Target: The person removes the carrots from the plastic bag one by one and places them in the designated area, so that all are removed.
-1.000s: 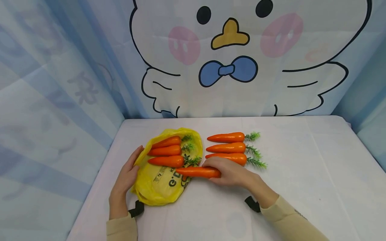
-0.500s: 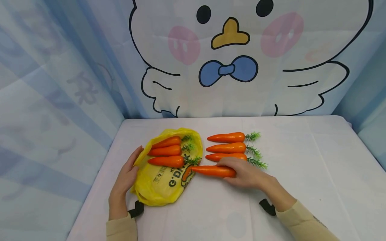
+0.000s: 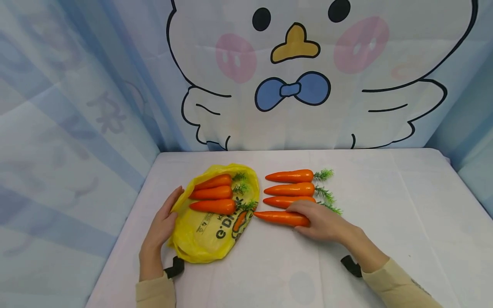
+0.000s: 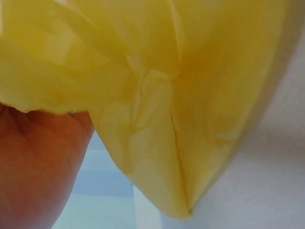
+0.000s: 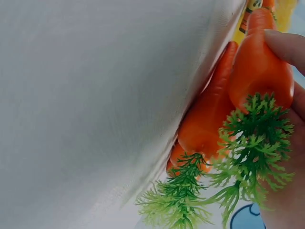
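Note:
My right hand (image 3: 321,221) grips an orange carrot (image 3: 283,218) by its thick end, its tip pointing left near the bag's right edge. In the right wrist view the thumb presses on that carrot (image 5: 261,67), and its green top hangs below the hand. Just beyond it, three more carrots lie in a row, the nearest one (image 3: 283,201) partly covered by my fingers. My left hand (image 3: 163,220) holds the left edge of a yellow plastic bag (image 3: 204,246). In the left wrist view, the bag (image 4: 143,95) hides most of the fingers. Three carrots (image 3: 213,206) lie on the bag, tops to the right.
A white cloth (image 3: 385,205) covers the table. Behind it hangs a curtain (image 3: 215,111) printed with a cartoon face, and another curtain (image 3: 77,171) borders the left side. Black straps (image 3: 351,266) show at both wrists.
My right hand has moved right with the carrot, off the bag and closer under the row of three. My left hand and the bag have stayed in place.

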Available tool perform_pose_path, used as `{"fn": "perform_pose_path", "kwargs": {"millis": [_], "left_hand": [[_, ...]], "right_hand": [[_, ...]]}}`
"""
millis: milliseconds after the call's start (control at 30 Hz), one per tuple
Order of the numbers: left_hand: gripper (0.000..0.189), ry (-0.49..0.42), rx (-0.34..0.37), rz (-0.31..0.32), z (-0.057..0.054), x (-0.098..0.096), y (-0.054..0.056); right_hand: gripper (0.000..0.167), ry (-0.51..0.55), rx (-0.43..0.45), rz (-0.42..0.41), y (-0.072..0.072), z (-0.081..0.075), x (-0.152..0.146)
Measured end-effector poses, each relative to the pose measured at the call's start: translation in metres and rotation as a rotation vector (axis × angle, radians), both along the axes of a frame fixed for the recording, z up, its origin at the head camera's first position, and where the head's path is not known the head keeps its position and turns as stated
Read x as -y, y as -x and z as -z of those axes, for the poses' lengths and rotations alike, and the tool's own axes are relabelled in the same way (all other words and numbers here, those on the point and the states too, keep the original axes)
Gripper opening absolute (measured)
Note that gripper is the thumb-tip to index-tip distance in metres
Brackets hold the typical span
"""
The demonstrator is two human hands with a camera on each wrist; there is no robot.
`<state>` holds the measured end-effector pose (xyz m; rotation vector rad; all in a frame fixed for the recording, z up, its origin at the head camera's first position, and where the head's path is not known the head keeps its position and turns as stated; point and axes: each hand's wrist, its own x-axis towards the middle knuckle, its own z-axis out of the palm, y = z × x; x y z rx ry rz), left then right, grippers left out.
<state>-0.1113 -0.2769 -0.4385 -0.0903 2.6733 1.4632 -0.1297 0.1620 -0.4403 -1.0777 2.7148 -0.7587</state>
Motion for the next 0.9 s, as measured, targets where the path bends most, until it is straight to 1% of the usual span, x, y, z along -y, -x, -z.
{"fn": "perform_pose_path", "kwargs": {"millis": [133,433,533,733,833,900], "left_hand": [[0.069,0.006,0.001,-0.004,0.001,0.000,0.001],[0.069,0.021,0.021,-0.016,0.003,0.000,0.001],[0.069,0.021,0.020,-0.016,0.002,-0.001,0.001],[0.069,0.026,0.017,-0.012,0.003,-0.001,0.002],[0.068,0.027,0.014,-0.007,0.004,0.000,0.002],[0.068,0.027,0.012,-0.005,0.004,0.000,0.002]], "right_hand": [[0.042,-0.029,-0.040,-0.027,-0.002,0.000,-0.002],[0.046,-0.106,-0.054,-0.024,-0.005,0.000,-0.001],[0.045,-0.092,-0.077,-0.017,-0.007,-0.001,-0.002],[0.041,-0.048,-0.178,-0.016,-0.010,-0.003,-0.006],[0.039,-0.046,-0.188,-0.023,-0.011,-0.003,-0.005],[0.038,-0.050,-0.189,-0.013,-0.011,-0.004,-0.005]]}}
